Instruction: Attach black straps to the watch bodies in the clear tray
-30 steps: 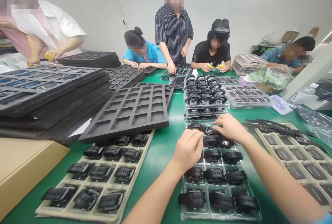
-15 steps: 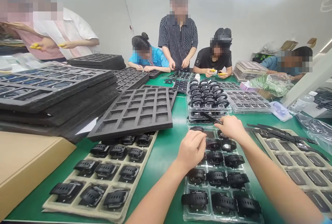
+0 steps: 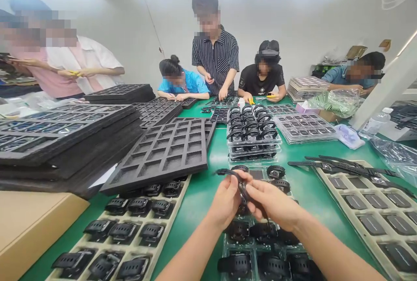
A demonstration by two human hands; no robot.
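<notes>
A black watch [image 3: 243, 189] with its strap spread out is held between my two hands, above a clear plastic tray [image 3: 254, 255] of black watches. My left hand [image 3: 224, 200] grips it near one strap end, which sticks out to the left. My right hand [image 3: 273, 200] has its fingers closed round the other side, and part of the strap hangs below it. Loose black watches [image 3: 345, 168] lie across a beige tray [image 3: 345, 194] on the right. The fingers partly hide the held watch.
A beige tray of watches [image 3: 130, 229] is at left, under a black foam tray [image 3: 159, 146]. Stacked foam trays [image 3: 65, 142] and a cardboard box [image 3: 35, 224] stand farther left. Stacked clear trays [image 3: 254, 137] are ahead. Several people work around the green table [image 3: 215, 155].
My right hand has come left and toward me with the watch, and my left hand has left the tray to grip it too. The camera view has tilted up.
</notes>
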